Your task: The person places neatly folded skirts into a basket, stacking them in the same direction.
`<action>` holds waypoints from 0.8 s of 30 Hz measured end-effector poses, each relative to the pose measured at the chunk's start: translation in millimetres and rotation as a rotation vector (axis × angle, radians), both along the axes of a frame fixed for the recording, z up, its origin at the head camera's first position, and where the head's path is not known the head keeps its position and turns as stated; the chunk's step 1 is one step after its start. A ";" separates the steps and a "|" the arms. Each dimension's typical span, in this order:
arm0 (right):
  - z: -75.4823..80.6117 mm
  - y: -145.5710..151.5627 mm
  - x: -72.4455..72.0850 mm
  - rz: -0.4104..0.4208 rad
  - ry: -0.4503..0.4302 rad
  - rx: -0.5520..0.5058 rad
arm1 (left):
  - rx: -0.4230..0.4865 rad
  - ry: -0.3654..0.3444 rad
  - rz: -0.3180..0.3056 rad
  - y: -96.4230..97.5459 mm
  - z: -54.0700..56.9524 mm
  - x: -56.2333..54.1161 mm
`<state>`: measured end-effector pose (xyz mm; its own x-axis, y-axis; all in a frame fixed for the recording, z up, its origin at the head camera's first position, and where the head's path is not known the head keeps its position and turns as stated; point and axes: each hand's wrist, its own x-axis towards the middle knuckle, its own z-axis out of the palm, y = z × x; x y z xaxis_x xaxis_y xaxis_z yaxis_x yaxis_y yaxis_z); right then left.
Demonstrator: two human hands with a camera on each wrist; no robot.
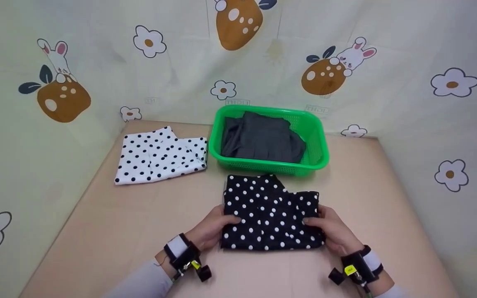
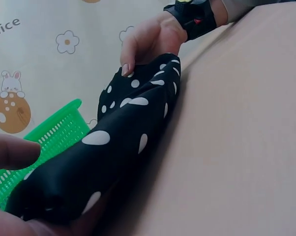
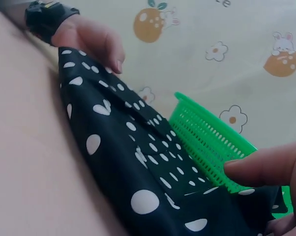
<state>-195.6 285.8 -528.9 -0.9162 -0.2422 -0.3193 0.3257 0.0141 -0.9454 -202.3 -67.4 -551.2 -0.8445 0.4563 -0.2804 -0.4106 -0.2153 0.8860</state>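
Both hands hold a folded black garment with white polka dots (image 1: 269, 217) by its two sides, in front of the basket. At its left side, the left hand (image 1: 215, 225) has the thumb on top and the fingers tucked beneath the cloth. The right hand (image 1: 336, 229) grips the opposite side the same way, thumb over the top layer. In the left wrist view the folded cloth (image 2: 113, 132) shows a thick rounded front edge. The right wrist view shows its dotted top face (image 3: 133, 132) sloping between the two hands. The fingers underneath are mostly hidden.
Behind the garment stands a green plastic basket (image 1: 325, 151) with dark grey folded cloth (image 1: 265, 138) inside. To its left lies a folded white garment with black dots (image 1: 160, 157) on the beige table (image 1: 139, 231). A printed curtain (image 1: 180, 66) encloses the table's back and sides.
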 end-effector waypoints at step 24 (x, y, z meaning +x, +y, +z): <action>-4.2 -2.9 1.6 -0.005 0.061 0.014 | -0.054 0.073 0.063 -3.1 -0.2 0.4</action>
